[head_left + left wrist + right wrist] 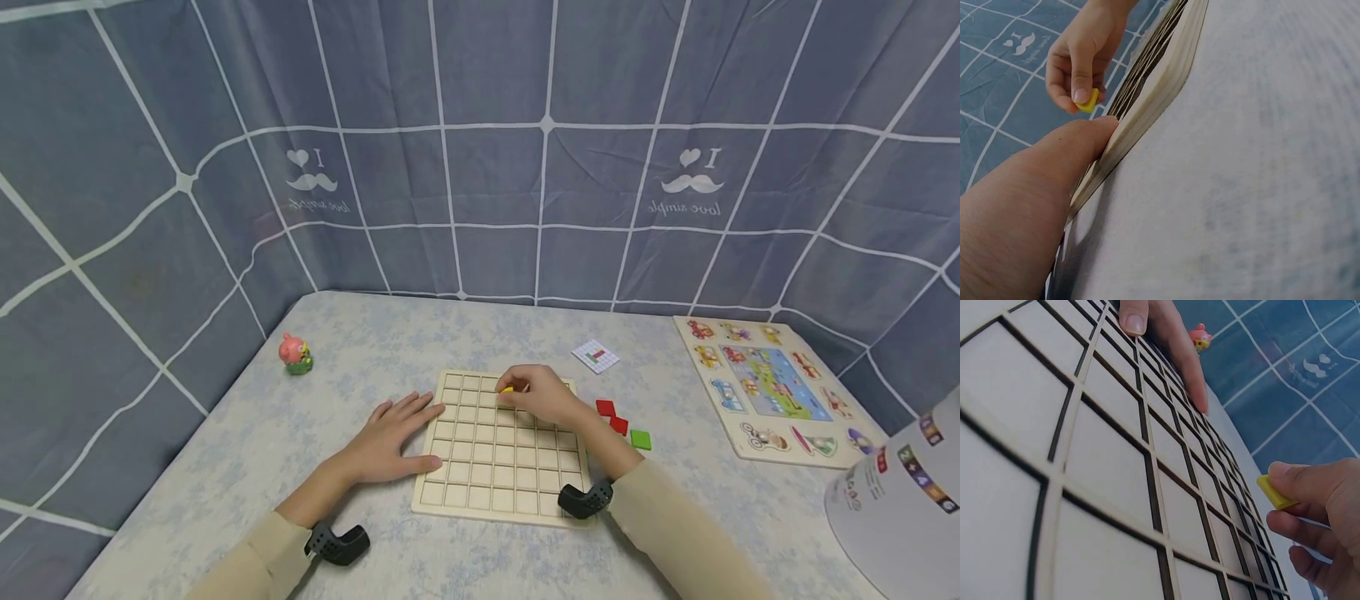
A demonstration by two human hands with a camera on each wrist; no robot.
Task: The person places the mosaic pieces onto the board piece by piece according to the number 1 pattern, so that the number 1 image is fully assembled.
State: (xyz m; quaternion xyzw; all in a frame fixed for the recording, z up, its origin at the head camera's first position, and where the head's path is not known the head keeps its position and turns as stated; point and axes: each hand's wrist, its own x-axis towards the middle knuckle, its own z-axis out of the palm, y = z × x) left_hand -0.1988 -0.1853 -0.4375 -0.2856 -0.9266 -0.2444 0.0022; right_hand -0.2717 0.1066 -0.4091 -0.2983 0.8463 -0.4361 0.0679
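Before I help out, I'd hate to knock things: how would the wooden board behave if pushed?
The wooden board is probably stiff, since it looks like layered wood in the left wrist view. It seems unlikely to roll or tip, being broad and lying flat on the table. The left hand touching one side may well resist sliding.

Centre: one pale wooden grid board (482,475), one yellow tile (1277,493). Centre right: two red square tiles (605,407), one green tile (641,439), one white card (596,356). Far right: one wooden picture puzzle (776,387), one white tub (896,517). Left: one pink figurine (295,354).
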